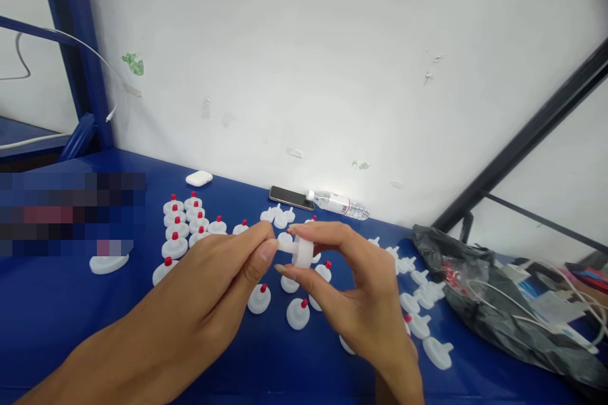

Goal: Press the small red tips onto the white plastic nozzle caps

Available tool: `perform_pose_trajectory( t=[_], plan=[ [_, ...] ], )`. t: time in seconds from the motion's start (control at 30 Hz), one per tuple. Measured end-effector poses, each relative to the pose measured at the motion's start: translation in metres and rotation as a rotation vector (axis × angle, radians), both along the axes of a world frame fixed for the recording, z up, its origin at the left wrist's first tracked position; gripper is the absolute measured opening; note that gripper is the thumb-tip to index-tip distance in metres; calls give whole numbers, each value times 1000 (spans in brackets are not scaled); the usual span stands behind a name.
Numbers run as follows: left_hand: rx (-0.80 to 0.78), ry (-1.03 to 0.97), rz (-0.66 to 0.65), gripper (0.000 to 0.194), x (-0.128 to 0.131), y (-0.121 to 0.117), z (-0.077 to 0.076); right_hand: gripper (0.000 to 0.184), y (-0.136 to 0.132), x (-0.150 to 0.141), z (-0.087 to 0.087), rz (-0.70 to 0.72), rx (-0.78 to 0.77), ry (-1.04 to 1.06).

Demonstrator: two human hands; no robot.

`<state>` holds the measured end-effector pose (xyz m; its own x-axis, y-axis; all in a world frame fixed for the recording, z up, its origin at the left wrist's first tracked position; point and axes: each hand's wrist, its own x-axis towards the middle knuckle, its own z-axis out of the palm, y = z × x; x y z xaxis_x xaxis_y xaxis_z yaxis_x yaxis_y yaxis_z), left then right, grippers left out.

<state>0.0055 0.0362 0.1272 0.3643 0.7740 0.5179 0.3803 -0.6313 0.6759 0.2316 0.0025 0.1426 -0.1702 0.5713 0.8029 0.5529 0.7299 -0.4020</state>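
Note:
Over the blue table, a white plastic nozzle cap (pixel 303 253) is held sideways between my two hands. My left hand (pixel 213 285) is closed, thumb and forefinger pinching the end of its narrow spout; those fingers hide the spout's tip. Thumb and fingertips of my right hand (pixel 365 291) grip the wide round base from the other side. Below and around my hands stand several white nozzle caps with red tips (pixel 297 314). More of these red-tipped caps (pixel 175 245) are lined up at the left. White caps without visible red tips (pixel 437 353) lie scattered at the right.
Along the back of the blue table (pixel 228 367) lie a white case (pixel 199 178), a phone (pixel 289 197) and a clear water bottle (pixel 339 204). A dark plastic bag (pixel 503 316) with cables spreads over the right side. Blue metal posts (pixel 80 44) stand at the left.

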Motion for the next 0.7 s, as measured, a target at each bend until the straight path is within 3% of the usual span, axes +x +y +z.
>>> perform_pose_trajectory(
  t=[0.2, 0.33, 0.5, 0.7],
  plan=[
    [-62, -98, -30, 50, 4, -10, -3, 35, -2, 1, 4, 48, 16, 2],
    [-5, -102, -21, 45, 9, -8, -6, 35, -1, -1, 3, 40, 54, -23],
    [71, -84, -21, 46, 13, -5, -3, 34, 2, -4, -1, 45, 80, -62],
    [-25, -70, -122, 51, 8, 8, -5, 40, 4, -8, -5, 33, 149, -130]
  ],
)
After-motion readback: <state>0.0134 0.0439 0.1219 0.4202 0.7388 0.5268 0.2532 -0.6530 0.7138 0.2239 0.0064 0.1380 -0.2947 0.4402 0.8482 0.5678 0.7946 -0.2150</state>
